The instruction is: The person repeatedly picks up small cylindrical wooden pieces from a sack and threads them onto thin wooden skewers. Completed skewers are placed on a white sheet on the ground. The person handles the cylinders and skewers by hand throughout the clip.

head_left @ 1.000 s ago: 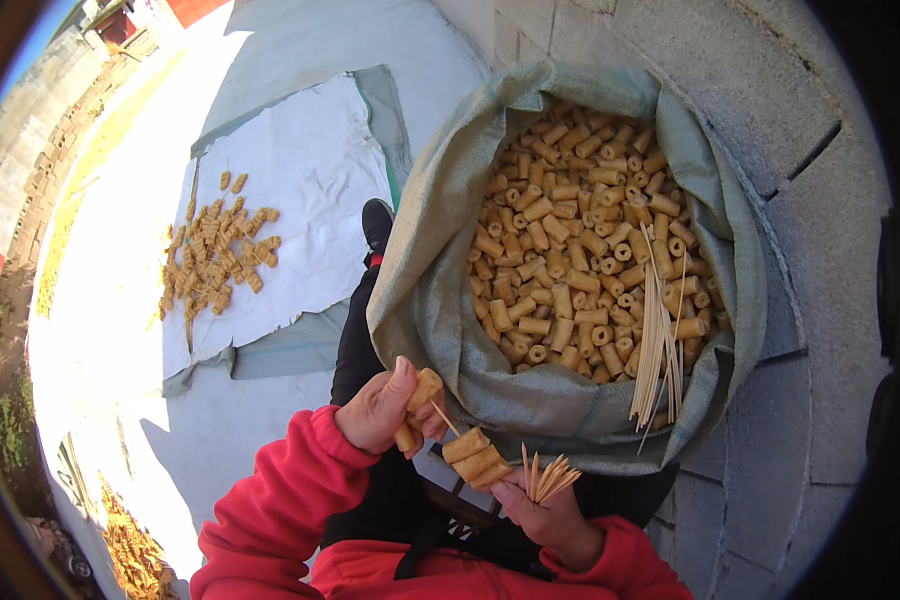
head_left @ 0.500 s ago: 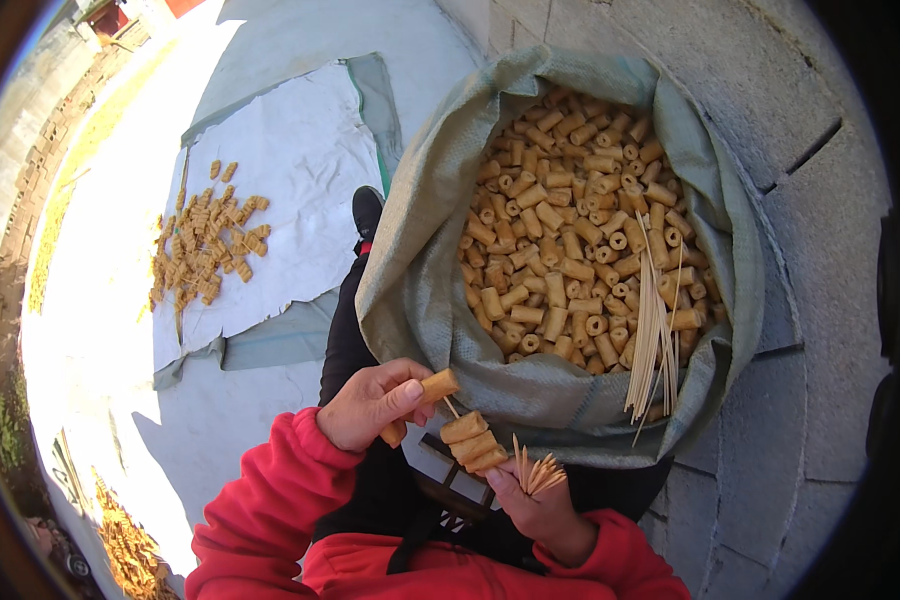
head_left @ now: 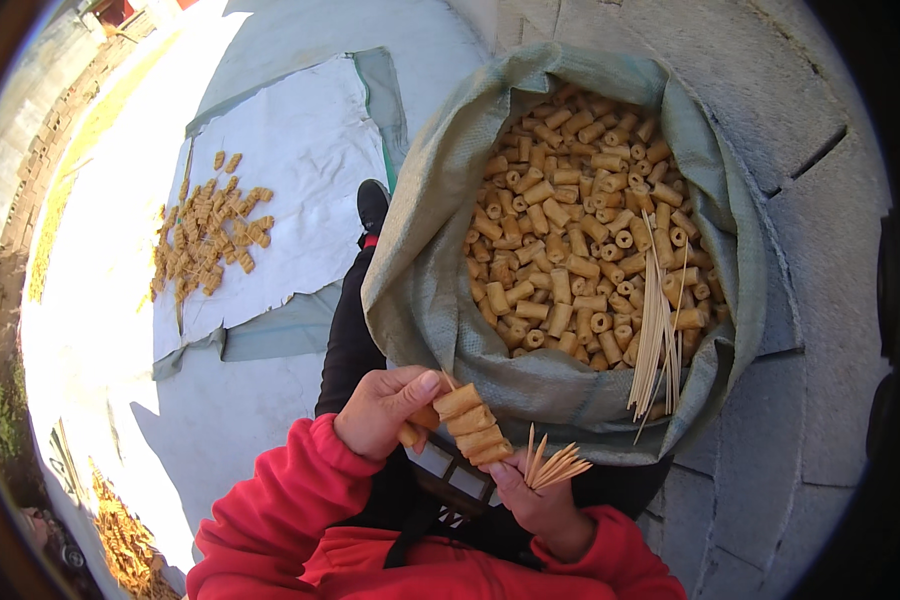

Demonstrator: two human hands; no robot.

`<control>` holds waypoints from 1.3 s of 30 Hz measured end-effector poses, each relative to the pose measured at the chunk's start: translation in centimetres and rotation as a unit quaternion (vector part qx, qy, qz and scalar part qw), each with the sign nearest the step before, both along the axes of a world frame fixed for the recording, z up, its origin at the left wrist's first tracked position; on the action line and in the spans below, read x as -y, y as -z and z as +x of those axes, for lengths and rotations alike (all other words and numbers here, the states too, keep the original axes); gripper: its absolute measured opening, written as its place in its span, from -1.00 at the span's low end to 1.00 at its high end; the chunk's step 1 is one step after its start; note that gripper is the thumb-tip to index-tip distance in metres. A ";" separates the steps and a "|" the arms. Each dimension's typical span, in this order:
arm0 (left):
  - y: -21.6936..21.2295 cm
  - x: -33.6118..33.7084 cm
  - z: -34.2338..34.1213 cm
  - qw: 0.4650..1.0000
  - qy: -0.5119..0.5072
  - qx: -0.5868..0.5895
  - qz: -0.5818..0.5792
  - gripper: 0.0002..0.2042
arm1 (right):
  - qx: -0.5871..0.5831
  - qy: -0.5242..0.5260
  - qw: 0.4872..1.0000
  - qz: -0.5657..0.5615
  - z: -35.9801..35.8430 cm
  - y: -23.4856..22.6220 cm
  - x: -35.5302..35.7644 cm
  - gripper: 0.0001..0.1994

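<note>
My right hand [head_left: 538,502] is closed on a bunch of thin wooden skewers [head_left: 560,466] with pointed ends and on one loaded skewer. Several short brown rolls [head_left: 478,424], side by side, are threaded on that skewer, whose tip pokes out just past the uppermost roll. At that tip, my left hand [head_left: 382,408] has its thumb and fingers closed, with loose brown rolls [head_left: 410,434] tucked in its grip. Beyond both hands stands a grey-green woven sack [head_left: 410,270], its rim folded back, full of short hollow brown rolls [head_left: 570,230].
More skewers [head_left: 654,320] lie on the rolls at the sack's right side. A pile of threaded rolls [head_left: 205,235] sits on a white sheet [head_left: 315,140] at left. My outstretched leg [head_left: 350,320] runs between sheet and sack; a grey block wall [head_left: 760,480] stands right.
One more roll has gone onto the skewer from my left hand, so its tip now shows beyond the row. My left hand has shifted slightly right.
</note>
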State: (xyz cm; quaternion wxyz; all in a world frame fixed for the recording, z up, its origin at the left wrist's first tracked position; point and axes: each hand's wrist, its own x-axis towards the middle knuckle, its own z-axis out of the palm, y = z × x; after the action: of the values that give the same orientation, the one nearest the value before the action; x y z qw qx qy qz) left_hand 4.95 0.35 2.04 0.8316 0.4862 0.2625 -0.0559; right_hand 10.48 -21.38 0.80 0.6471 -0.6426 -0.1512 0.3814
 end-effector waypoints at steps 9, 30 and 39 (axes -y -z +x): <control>0.5 -1.7 0.0 0.994 -0.094 0.049 0.009 -0.75 | 0.023 -0.101 0.994 -0.021 0.3 0.3 0.2 -0.85; -1.9 -6.2 0.9 0.981 0.176 -0.042 0.071 -0.42 | -0.165 -0.130 0.977 -0.041 1.0 -0.2 0.4 -0.80; -0.7 -2.8 -1.7 0.997 0.020 -0.079 -0.018 -0.72 | -0.162 -0.136 0.977 -0.031 1.1 0.0 0.5 -0.81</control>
State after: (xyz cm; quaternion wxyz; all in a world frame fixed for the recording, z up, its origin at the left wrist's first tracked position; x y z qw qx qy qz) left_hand 3.28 3.16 2.69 0.8157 0.4705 0.3163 -0.1151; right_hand 11.55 -21.88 0.78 0.5851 -0.5651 -0.1185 0.5694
